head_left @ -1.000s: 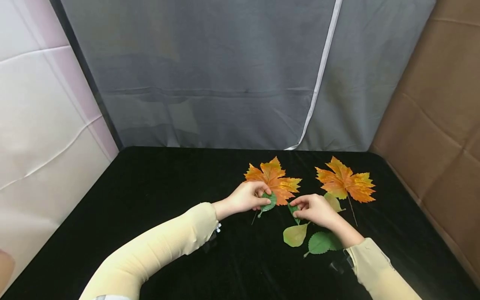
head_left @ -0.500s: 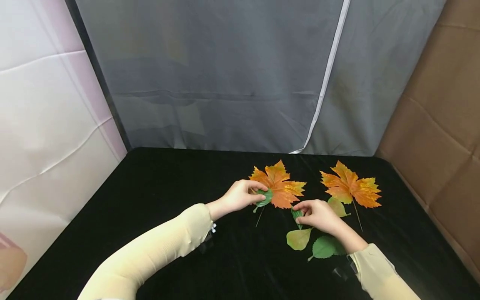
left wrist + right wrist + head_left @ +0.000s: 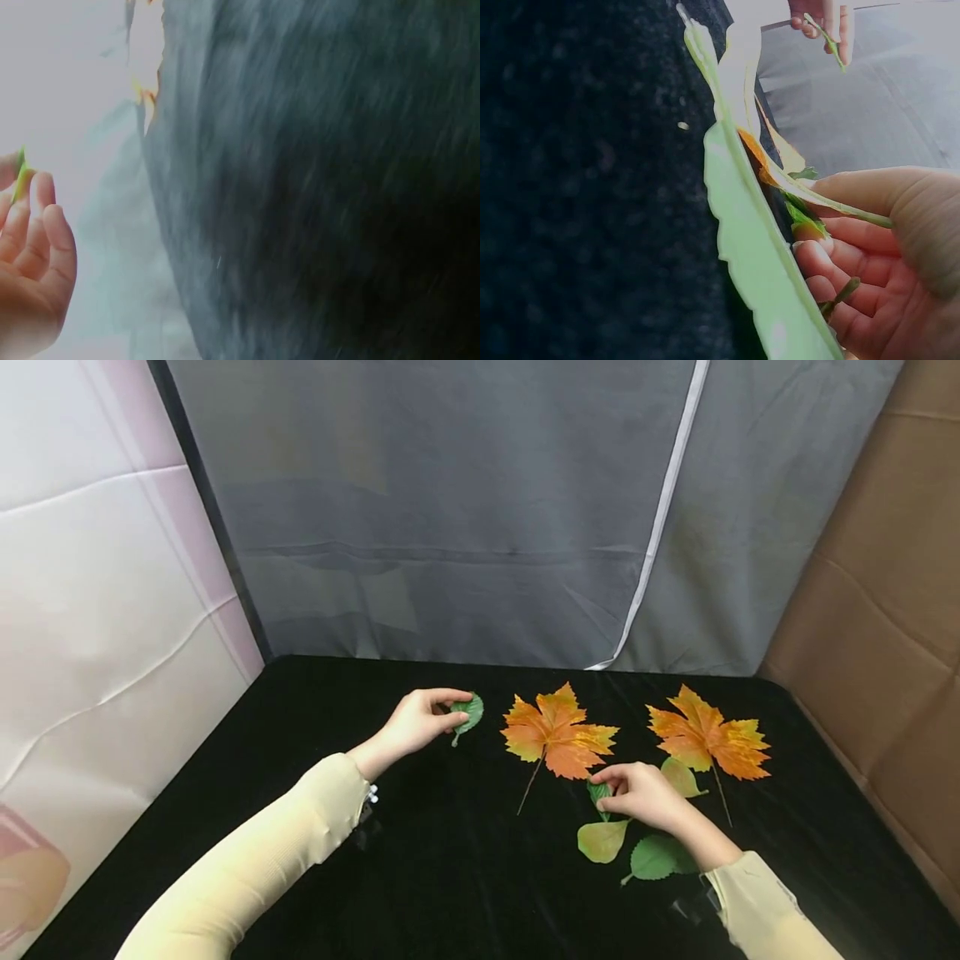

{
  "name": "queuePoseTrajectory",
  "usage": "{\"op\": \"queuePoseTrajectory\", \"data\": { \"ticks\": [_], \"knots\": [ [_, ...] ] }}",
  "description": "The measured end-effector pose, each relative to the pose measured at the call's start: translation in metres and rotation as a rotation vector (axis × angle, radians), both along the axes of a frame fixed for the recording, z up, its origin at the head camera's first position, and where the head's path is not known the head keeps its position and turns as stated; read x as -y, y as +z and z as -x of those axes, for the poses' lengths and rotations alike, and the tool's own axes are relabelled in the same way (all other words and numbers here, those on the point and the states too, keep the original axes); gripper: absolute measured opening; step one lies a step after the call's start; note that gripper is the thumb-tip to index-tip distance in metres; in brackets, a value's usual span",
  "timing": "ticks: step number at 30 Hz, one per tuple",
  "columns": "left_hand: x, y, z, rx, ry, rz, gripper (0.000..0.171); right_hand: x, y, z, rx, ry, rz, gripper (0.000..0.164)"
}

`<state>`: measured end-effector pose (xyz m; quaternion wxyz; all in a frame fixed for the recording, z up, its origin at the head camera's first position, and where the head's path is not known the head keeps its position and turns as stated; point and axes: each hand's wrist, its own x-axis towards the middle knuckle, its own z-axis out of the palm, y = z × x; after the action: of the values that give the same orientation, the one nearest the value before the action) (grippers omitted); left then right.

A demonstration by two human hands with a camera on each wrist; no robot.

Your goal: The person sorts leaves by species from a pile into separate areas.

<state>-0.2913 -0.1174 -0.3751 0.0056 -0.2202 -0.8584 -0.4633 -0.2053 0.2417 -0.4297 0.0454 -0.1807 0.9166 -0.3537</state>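
Observation:
My left hand (image 3: 414, 722) pinches a small green leaf (image 3: 470, 713) between thumb and fingers, left of the nearer orange maple leaf (image 3: 558, 733). In the left wrist view that leaf (image 3: 21, 180) shows edge-on at the fingertips. My right hand (image 3: 647, 795) pinches another green leaf (image 3: 598, 797) below the same maple leaf. Around the right hand lie a yellow-green leaf (image 3: 602, 841), a larger green leaf (image 3: 654, 857) partly hidden by the wrist, and a second yellow-green leaf (image 3: 679, 777) behind the hand.
A second orange maple leaf (image 3: 705, 733) with a thin stem lies at the right. All lie on a black cloth-covered table (image 3: 420, 860). Grey curtain (image 3: 450, 527) hangs behind it, a brown panel (image 3: 885, 568) to the right and a pale panel (image 3: 112, 610) to the left.
My left hand has carried its green leaf off the left maple leaf, leftward and away from me, uncovering that maple leaf. The right hand keeps its hold nearly in place. The head view has shifted slightly.

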Motion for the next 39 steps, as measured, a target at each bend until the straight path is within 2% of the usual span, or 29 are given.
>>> {"op": "queuePoseTrajectory", "data": {
  "ticks": [3,8,15,20,26,30,39],
  "knots": [
    [0.012,0.008,0.012,-0.032,0.059,-0.004,0.034,-0.003,0.000,-0.001,0.011,-0.001,0.007,0.030],
    [0.026,0.016,0.032,-0.033,0.155,0.001,0.034,-0.005,0.000,-0.003,0.024,0.003,0.025,0.032],
    [0.039,0.006,0.063,-0.068,0.222,0.017,0.033,-0.005,-0.004,-0.005,0.005,0.030,0.024,0.032],
    [0.044,-0.004,0.078,-0.046,0.250,0.049,0.032,-0.005,-0.006,-0.005,0.010,0.031,0.021,0.032],
    [0.050,-0.017,0.092,-0.008,0.269,0.129,0.033,-0.004,-0.005,-0.004,0.004,0.037,0.023,0.032],
    [0.057,-0.023,0.096,0.037,0.288,0.197,0.034,-0.002,-0.007,-0.005,0.003,0.052,0.021,0.033],
    [0.060,-0.026,0.104,0.076,0.281,0.328,0.036,-0.002,-0.005,-0.001,-0.032,0.053,-0.008,0.033]
  ]
}}
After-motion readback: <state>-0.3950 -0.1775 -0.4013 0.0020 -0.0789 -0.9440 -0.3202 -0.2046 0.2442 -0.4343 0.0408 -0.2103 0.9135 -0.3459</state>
